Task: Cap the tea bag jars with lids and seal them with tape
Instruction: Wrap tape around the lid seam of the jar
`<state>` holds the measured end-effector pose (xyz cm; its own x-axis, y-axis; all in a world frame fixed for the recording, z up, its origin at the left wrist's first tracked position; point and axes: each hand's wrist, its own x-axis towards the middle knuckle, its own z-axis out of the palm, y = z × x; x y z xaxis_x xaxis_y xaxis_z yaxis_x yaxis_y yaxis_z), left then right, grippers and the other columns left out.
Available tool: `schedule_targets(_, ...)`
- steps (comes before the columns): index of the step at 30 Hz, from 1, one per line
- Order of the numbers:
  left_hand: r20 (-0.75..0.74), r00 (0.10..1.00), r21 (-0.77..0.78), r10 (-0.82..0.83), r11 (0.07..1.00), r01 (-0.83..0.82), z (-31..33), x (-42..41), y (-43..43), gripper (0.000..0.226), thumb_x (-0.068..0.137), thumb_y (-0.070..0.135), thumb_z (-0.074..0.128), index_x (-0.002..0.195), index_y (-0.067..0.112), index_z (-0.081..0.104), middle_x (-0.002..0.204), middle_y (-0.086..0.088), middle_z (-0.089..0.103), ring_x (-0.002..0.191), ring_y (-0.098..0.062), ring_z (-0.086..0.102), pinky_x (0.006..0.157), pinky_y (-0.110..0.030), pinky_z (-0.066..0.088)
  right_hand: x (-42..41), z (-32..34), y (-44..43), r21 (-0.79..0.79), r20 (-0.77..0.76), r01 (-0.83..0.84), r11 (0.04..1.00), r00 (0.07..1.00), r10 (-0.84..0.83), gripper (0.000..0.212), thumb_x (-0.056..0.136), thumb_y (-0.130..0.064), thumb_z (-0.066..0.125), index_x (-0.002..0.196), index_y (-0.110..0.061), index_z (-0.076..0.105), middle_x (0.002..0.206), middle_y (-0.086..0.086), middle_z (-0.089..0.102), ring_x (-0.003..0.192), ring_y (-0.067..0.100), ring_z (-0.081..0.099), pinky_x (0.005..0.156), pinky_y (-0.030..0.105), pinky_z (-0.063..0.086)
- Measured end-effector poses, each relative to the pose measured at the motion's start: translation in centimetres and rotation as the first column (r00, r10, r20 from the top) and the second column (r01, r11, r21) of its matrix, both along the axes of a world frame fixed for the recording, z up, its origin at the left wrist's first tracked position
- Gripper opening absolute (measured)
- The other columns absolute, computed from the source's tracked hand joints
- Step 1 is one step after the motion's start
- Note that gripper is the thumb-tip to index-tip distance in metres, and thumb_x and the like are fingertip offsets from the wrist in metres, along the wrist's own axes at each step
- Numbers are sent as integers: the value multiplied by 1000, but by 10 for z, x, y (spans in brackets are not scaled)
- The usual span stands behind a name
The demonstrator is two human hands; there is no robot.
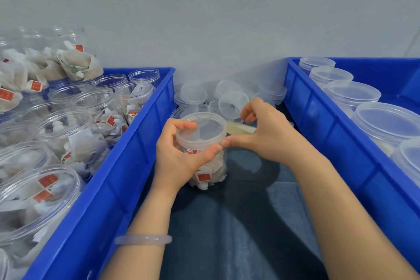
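A clear tea bag jar (210, 167) stands upright on a dark cloth in the middle, filled with tea bags with red tags. A translucent lid (204, 130) sits on top of it. My left hand (179, 157) grips the jar around the lid's rim, thumb in front and fingers over the top. My right hand (270, 136) is just right of the jar, its thumb tip touching the lid's side. Its curled fingers pinch a strip of pale tape (241, 129) that stretches from the lid to the hand.
A blue crate (136, 143) on the left holds several open jars of tea bags (68, 125). A blue crate (318, 120) on the right holds several capped jars (353, 93). Loose lids (193, 94) lie piled behind the jar, against the wall.
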<state>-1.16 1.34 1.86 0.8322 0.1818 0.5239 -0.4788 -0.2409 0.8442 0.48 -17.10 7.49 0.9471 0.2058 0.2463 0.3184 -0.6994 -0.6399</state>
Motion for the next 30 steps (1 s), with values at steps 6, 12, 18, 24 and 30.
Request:
schedule_targets(6, -34, 981, -130, -189, 975, 183, 6, -6, 9, 55, 46, 34, 79, 92, 20, 54, 90, 11, 63, 84, 3, 63, 70, -14, 50, -8, 13, -15, 90, -80, -184, 979, 978, 192, 24, 68, -49, 75, 84, -38, 61, 99, -12, 62, 69, -2, 57, 66, 19, 43)
schedule_targets(12, -89, 930, -256, -357, 910, 325, 4, -10, -8, 61, 50, 36, 72, 103, 16, 49, 91, 6, 65, 83, -16, 64, 70, -29, 55, -12, 21, -26, 100, -118, -160, 982, 978, 171, 32, 64, -50, 75, 87, -31, 65, 92, -16, 65, 62, 10, 69, 61, 34, 57)
schedule_targets(18, -127, 889, -427, -441, 833, 352, -2, -8, -14, 84, 38, 57, 87, 103, 17, 53, 102, -12, 61, 87, -28, 66, 66, -31, 56, -12, 19, -22, 114, -132, -169, 979, 974, 183, 24, 68, -50, 72, 85, -34, 66, 86, -14, 66, 61, 11, 68, 58, 30, 56)
schedule_targets(24, -133, 879, -444, -458, 820, 361, -2, -9, -14, 88, 36, 63, 86, 104, 16, 54, 100, -7, 63, 85, -20, 68, 66, -28, 55, -13, 22, -24, 127, -207, -186, 974, 956, 209, 31, 69, -47, 74, 96, -34, 65, 91, -12, 64, 61, 7, 65, 53, 19, 48)
schedule_targets(30, -155, 806, -457, -571, 765, 454, 4, -14, -18, 100, 39, 59, 88, 120, 15, 53, 108, -8, 68, 93, -24, 67, 72, -32, 56, -15, 21, -32, 129, -294, -222, 966, 922, 251, 76, 53, -68, 65, 125, -46, 54, 108, -31, 59, 65, 2, 65, 54, 13, 46)
